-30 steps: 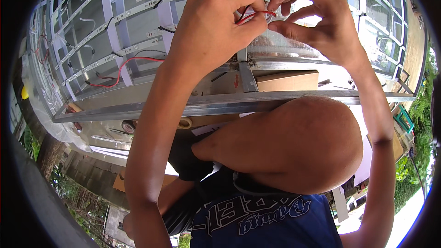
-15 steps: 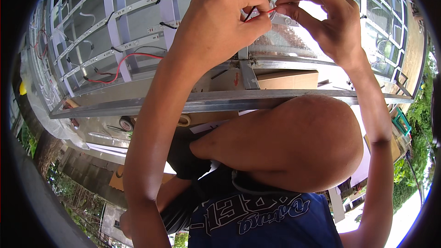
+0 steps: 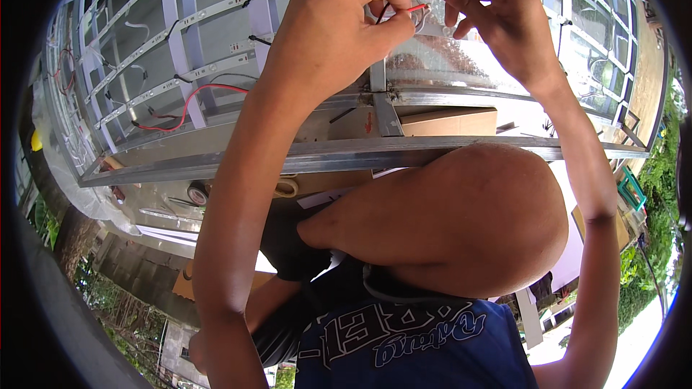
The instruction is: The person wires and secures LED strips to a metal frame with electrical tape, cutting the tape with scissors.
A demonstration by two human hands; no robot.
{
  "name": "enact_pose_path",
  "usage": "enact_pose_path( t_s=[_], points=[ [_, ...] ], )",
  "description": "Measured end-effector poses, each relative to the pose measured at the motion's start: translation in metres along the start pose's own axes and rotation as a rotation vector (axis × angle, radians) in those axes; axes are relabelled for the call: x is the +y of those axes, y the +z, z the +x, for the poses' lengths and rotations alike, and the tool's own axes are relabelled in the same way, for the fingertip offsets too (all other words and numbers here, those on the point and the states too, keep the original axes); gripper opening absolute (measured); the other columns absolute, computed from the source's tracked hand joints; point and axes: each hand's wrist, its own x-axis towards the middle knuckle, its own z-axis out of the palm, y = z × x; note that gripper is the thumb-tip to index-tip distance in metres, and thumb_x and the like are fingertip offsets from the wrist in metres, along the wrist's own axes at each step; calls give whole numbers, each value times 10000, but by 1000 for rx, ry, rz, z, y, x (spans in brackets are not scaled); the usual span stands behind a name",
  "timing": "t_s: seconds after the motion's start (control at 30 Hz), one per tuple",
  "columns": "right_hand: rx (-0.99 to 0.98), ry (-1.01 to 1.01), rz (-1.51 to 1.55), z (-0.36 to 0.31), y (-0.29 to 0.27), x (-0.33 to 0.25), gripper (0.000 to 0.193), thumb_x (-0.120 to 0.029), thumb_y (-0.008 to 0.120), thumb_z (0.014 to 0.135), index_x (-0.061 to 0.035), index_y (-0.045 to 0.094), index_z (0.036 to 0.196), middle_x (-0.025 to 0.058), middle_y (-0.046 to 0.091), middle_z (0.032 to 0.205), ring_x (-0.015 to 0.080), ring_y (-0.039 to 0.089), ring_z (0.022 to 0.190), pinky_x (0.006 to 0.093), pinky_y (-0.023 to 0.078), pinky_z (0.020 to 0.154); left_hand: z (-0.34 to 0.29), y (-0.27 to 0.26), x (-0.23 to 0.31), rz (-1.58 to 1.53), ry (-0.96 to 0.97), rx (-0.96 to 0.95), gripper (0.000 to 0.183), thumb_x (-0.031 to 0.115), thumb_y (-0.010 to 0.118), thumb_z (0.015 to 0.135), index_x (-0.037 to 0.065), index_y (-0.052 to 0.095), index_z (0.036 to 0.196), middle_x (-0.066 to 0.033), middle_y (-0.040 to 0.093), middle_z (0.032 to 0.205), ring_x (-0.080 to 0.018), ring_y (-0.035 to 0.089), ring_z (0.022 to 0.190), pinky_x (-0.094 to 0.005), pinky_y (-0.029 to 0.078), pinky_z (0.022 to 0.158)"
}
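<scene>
An outdoor work area surrounds the person, with greenery [image 3: 662, 151] at the right edge. Across the upper view spreads a large metal frame [image 3: 324, 157], its near bar running just beyond the bent knee [image 3: 504, 209]. White LED strips [image 3: 205, 13] cross pale uprights over a grey backing, with black ties at several points. A cardboard piece [image 3: 450, 122] lies beyond the bar; a roll of dark tape [image 3: 197, 194] is on the near side, left of the forearm.

Both hands are raised over the frame. The left hand [image 3: 346, 18] pinches a red wire [image 3: 417, 8] between thumb and fingers; the right hand [image 3: 497, 18] is released, loosely bent, just beside the wire's tip. The wire's short, bright end points right and slightly upward; a thin black wire [image 3: 383, 12] shows next to it.
</scene>
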Motion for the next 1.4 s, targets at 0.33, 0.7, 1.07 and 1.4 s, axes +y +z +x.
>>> enact_pose_path(
  t_s=[0.33, 0.7, 1.07, 1.4],
  points=[
    [-158, 204, 67, 9, -7, 12, 135, -72, 674, 982, 18, 722, 1071, 53, 697, 949, 139, 659, 774, 269, 610, 634, 2, -2, -23, -87, 12, 17, 126, -44, 764, 788, -74, 730, 906, -129, 627, 962, -187, 697, 755, -267, 563, 634],
    [-274, 255, 156, 10, -14, 18, 264, -234, 724, 979, 0, 757, 1096, 19, 671, 897, 94, 596, 757, 272, 617, 600, 1, -6, -9, 6, 16, 5, 129, -36, 766, 780, -75, 734, 898, -131, 630, 950, -192, 691, 742, -277, 556, 635],
    [-239, 61, 8, 5, -10, 19, 189, -113, 671, 998, 61, 703, 1066, 67, 656, 1025, 139, 648, 847, 269, 602, 623, 1, -8, -5, 63, 45, 3, 135, -23, 771, 776, -79, 730, 892, -131, 633, 933, -192, 681, 719, -285, 543, 629],
    [-154, -297, -351, 8, -7, 1, 172, -12, 688, 961, 48, 708, 1121, 110, 684, 930, 219, 696, 808, 301, 595, 623, 0, -6, -26, -47, 5, -13, 157, -22, 792, 761, -66, 738, 901, -110, 625, 928, -178, 679, 746, -279, 548, 644]
  ],
)
